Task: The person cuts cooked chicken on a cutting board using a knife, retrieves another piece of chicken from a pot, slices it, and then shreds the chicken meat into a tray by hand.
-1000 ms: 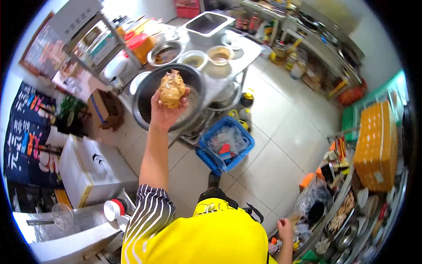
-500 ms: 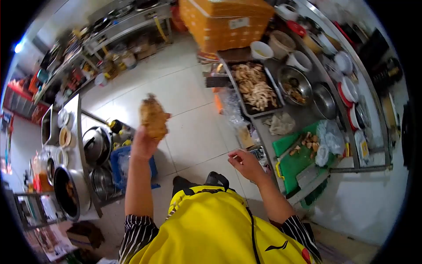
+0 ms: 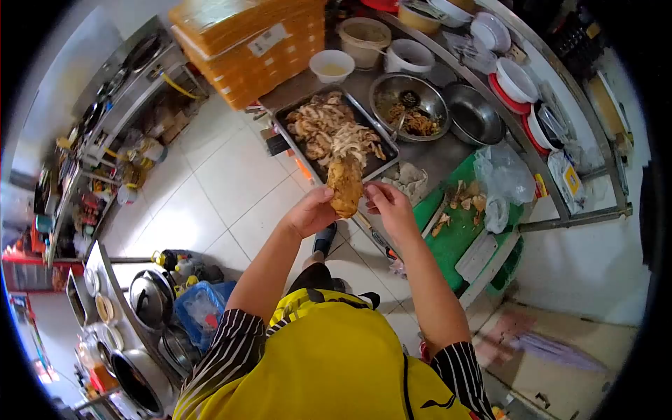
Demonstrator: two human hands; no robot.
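A golden-brown cooked chicken [image 3: 345, 185] is between my two hands, just short of the tray's near end. My left hand [image 3: 313, 210] grips its left side with the thumb on top. On the other side, my right hand [image 3: 392, 208] has its fingers closed together at the chicken's edge. Behind it lies a dark metal tray [image 3: 387, 159] holding a heap of pale, torn-looking meat pieces [image 3: 320, 120]. The chicken's far end overlaps this heap in view, so I cannot tell whether they touch.
Right of the tray are a steel bowl [image 3: 378, 87] with brown food and a second steel bowl [image 3: 476, 115]. A crumpled cloth [image 3: 409, 178] lies near a green cutting board [image 3: 448, 241] bearing chopped pieces, a cleaver [image 3: 477, 256] and a plastic bag [image 3: 504, 175]. Orange boxes [image 3: 245, 52] stand behind.
My view has turned right toward the tray. My left hand has brought the chicken from the left to in front of the tray, and my right hand has come up to its right side.
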